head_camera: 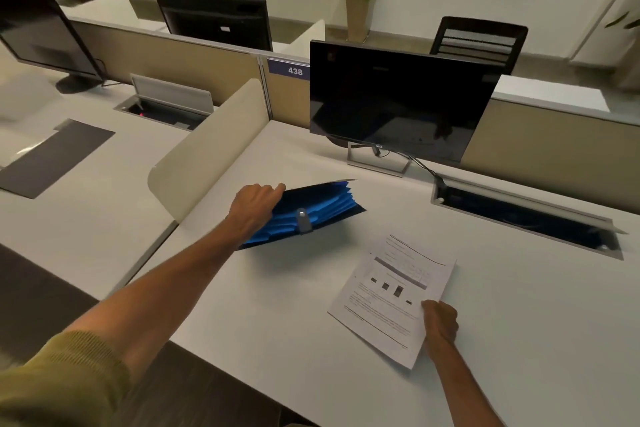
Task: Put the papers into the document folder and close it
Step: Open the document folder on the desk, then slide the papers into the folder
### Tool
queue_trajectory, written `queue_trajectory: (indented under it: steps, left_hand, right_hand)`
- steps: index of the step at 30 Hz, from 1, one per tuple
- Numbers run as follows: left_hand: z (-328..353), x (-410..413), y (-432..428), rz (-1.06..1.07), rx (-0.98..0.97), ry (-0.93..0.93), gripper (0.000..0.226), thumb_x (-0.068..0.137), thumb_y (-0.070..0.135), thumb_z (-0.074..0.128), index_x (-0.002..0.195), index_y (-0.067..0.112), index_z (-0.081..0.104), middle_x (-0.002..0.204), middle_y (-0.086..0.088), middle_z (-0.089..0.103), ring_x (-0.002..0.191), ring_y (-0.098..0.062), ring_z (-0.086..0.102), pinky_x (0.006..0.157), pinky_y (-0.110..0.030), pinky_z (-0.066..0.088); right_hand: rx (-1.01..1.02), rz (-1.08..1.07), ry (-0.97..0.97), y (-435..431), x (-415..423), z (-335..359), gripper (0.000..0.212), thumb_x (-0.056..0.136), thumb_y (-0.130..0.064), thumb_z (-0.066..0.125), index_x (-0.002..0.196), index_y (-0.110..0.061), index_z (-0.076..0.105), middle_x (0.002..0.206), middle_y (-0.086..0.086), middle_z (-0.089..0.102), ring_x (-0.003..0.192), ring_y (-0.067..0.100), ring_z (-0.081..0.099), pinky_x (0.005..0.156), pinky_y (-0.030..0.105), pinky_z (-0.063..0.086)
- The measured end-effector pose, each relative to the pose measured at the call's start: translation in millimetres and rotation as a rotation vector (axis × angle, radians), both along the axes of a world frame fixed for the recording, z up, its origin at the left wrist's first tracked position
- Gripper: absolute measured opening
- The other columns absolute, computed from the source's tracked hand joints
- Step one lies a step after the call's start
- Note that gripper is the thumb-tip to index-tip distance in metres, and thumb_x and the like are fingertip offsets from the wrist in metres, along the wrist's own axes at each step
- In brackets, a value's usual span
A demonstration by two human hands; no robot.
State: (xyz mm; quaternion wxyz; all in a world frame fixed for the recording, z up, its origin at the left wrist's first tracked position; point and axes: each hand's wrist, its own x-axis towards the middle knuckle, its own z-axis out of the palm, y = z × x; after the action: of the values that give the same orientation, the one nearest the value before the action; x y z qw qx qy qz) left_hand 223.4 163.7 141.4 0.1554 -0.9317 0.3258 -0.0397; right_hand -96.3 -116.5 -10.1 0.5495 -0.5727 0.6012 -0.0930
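A blue accordion document folder point(311, 215) with dark covers lies on the white desk point(519, 305), its pockets fanned open and a grey clasp strap on its front. My left hand point(256, 208) grips the folder's left end and holds its upper cover raised. The printed papers point(391, 291) lie flat on the desk to the right of the folder, apart from it. My right hand point(440, 322) pinches the papers at their near right edge.
A dark monitor point(398, 97) stands behind the folder, its cable running to an open cable tray point(526, 215) at the right. A curved beige divider point(207, 149) borders the desk on the left. The desk's front edge runs diagonally beneath my left forearm.
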Motion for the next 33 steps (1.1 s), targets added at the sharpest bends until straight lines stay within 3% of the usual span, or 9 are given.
queue_trajectory:
  steps: [3, 6, 9, 13, 16, 21, 25, 31, 33]
  left_hand:
    - [6, 2, -3, -0.048, -0.028, -0.018, 0.044, 0.091, 0.004, 0.066, 0.131, 0.02, 0.056, 0.092, -0.005, 0.075, 0.074, -0.034, 0.07, 0.056, -0.038, 0.035]
    - [0, -5, -3, -0.094, -0.055, -0.022, 0.042, 0.092, 0.008, 0.069, 0.13, 0.021, 0.058, 0.091, -0.005, 0.076, 0.071, -0.034, 0.071, 0.054, -0.038, 0.043]
    - [-7, -12, 1, -0.107, -0.147, -0.038, 0.048, 0.09, 0.007, 0.07, 0.134, 0.023, 0.06, 0.091, -0.005, 0.076, 0.067, -0.034, 0.069, 0.055, -0.038, 0.051]
    - [-12, -26, 6, -0.072, -0.229, -0.079, 0.059, 0.084, 0.004, 0.072, 0.137, 0.026, 0.062, 0.096, -0.003, 0.078, 0.06, -0.035, 0.068, 0.05, -0.033, 0.039]
    - [-15, -31, 9, -0.057, -0.228, -0.075, 0.057, 0.087, 0.005, 0.071, 0.138, 0.027, 0.06, 0.1, -0.003, 0.079, 0.06, -0.034, 0.069, 0.05, -0.032, 0.038]
    - [-13, -33, 12, -0.049, -0.198, -0.064, 0.047, 0.09, 0.005, 0.067, 0.132, 0.024, 0.062, 0.095, -0.003, 0.079, 0.064, -0.034, 0.07, 0.053, -0.036, 0.052]
    - [-15, -34, 14, -0.056, -0.215, -0.058, 0.048, 0.092, 0.006, 0.066, 0.137, 0.025, 0.062, 0.099, -0.004, 0.079, 0.068, -0.033, 0.072, 0.058, -0.036, 0.055]
    - [-14, -38, 12, -0.051, -0.227, -0.028, 0.048, 0.099, 0.012, 0.063, 0.145, 0.024, 0.06, 0.106, -0.005, 0.079, 0.077, -0.031, 0.073, 0.06, -0.032, 0.047]
    - [-15, -38, 13, -0.046, -0.23, -0.022, 0.047, 0.1, 0.013, 0.062, 0.146, 0.025, 0.06, 0.107, -0.005, 0.079, 0.079, -0.031, 0.074, 0.062, -0.034, 0.052]
  right_hand:
    - [0.019, 0.011, 0.001, 1, -2, -1, 0.015, 0.09, -0.012, 0.058, 0.09, -0.005, 0.072, 0.089, 0.016, 0.073, 0.078, 0.034, 0.068, 0.078, 0.047, 0.061]
    - [0.027, 0.026, -0.001, 1, -4, -2, 0.016, 0.093, -0.011, 0.06, 0.099, -0.001, 0.07, 0.094, 0.018, 0.072, 0.073, 0.03, 0.064, 0.069, 0.036, 0.055]
    - [0.042, 0.025, -0.031, 1, -6, 1, 0.014, 0.094, -0.009, 0.059, 0.097, -0.003, 0.071, 0.093, 0.018, 0.073, 0.074, 0.031, 0.064, 0.069, 0.034, 0.053]
    - [0.06, 0.043, -0.07, 3, -11, 5, 0.015, 0.092, -0.005, 0.058, 0.087, -0.007, 0.072, 0.082, 0.011, 0.072, 0.073, 0.031, 0.066, 0.063, 0.031, 0.05]
    - [0.063, 0.057, -0.11, 5, -15, 9, 0.016, 0.092, -0.005, 0.059, 0.085, -0.01, 0.072, 0.082, 0.011, 0.073, 0.074, 0.032, 0.067, 0.064, 0.033, 0.052]
    - [0.076, 0.082, -0.195, 1, -20, 13, 0.02, 0.095, -0.004, 0.06, 0.107, -0.012, 0.075, 0.093, 0.011, 0.075, 0.084, 0.033, 0.069, 0.071, 0.036, 0.055]
    - [0.088, 0.069, -0.284, -7, -25, 24, 0.025, 0.095, 0.0, 0.06, 0.113, -0.009, 0.075, 0.099, 0.012, 0.078, 0.083, 0.033, 0.071, 0.07, 0.036, 0.056]
    - [0.1, 0.011, -0.449, -27, -35, 57, 0.02, 0.089, 0.002, 0.062, 0.101, 0.0, 0.076, 0.092, 0.017, 0.079, 0.076, 0.037, 0.072, 0.068, 0.036, 0.057]
    - [0.103, 0.011, -0.512, -31, -33, 71, 0.015, 0.087, 0.0, 0.061, 0.093, -0.001, 0.075, 0.087, 0.015, 0.08, 0.073, 0.035, 0.071, 0.067, 0.034, 0.055]
